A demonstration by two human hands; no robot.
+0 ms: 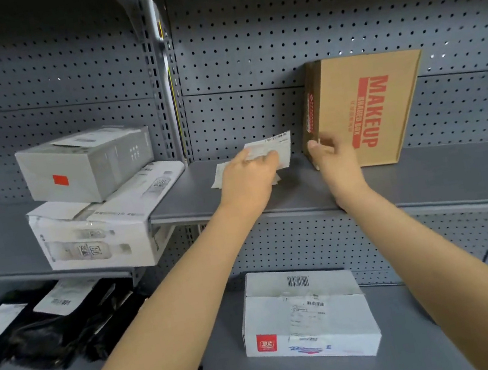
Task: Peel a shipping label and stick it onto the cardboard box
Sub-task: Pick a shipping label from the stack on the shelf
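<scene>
Cardboard box [361, 110]: red "MAKEUP", smaller "SHARED BOX" beside it. Other labels and barcodes unreadable.

Grey metal shelf [425, 176] in front of me: brown cardboard box [361, 110] stands upright on it, label sheets [267, 156] lie beside it, under my left hand [248, 178].

You get soft, even indoor light, seemingly from above and behind you. The grey perforated metal back panel [246, 41] darkens toward the top corners, with small glints by its right edge. Faint shadows sit under the grey metal shelf [426, 183]. Wide-angle bending curves the shelf lines at the frame edges. Print on the white cardboard carton [306, 315] is smeared, and the lower corners blur.
</scene>
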